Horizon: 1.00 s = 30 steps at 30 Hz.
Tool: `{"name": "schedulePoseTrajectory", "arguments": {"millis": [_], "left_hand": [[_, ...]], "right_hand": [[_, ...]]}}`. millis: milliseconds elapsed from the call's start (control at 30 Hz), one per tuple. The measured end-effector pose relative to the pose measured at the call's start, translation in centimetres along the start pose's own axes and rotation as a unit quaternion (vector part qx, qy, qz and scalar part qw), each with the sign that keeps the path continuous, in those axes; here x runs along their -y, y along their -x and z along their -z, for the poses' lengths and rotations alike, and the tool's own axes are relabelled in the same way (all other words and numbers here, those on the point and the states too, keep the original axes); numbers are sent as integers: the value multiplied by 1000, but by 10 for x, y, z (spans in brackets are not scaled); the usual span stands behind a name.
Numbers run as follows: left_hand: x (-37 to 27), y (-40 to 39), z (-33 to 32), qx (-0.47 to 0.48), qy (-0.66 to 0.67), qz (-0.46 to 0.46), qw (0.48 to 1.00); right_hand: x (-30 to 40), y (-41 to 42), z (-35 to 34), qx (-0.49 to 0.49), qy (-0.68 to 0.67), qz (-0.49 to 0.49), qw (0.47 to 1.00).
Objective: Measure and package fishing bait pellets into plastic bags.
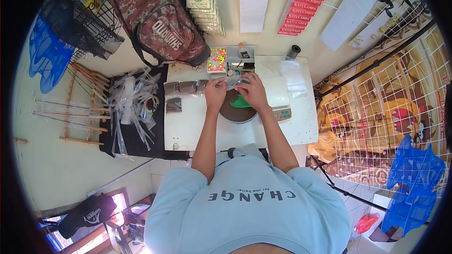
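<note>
A small clear plastic bag [232,82] is stretched between my two hands, above the far part of a round bowl. My left hand [216,93] pinches one side of it and my right hand [253,91] the other. Brown granular bait [237,114] fills the bowl [243,122], and a green scoop [241,101] lies on it, partly hidden by my right hand. Left of the bowl lie several filled bags of brown bait [187,87], with one more filled bag [173,105] nearer me. A digital scale [282,114] sits beside my right forearm.
A white compartment box [231,51] with coloured floats and small bottles stands behind my hands. Clear bags [293,77] lie at the right, near a black roll [293,52]. Plastic strips and a tape roll [151,104] cover the black cloth at left. A Shimano rod bag [166,28] leans behind.
</note>
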State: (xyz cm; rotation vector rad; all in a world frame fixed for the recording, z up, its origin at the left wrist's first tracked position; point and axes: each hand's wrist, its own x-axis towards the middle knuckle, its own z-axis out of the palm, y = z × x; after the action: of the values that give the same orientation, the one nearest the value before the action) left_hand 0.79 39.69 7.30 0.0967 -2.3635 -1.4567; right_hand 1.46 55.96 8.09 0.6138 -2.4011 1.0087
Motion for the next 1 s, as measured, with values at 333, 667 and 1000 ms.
{"name": "schedulePoseTrajectory", "arguments": {"millis": [333, 667, 1000], "left_hand": [[21, 24, 3, 56, 26, 39, 997], [33, 40, -2, 54, 52, 36, 997], [29, 39, -1, 52, 39, 65, 996]], "right_hand": [[-15, 51, 15, 159, 206, -175, 950], [-14, 62, 4, 158, 267, -113, 944], [-19, 31, 40, 284, 392, 36, 874]]}}
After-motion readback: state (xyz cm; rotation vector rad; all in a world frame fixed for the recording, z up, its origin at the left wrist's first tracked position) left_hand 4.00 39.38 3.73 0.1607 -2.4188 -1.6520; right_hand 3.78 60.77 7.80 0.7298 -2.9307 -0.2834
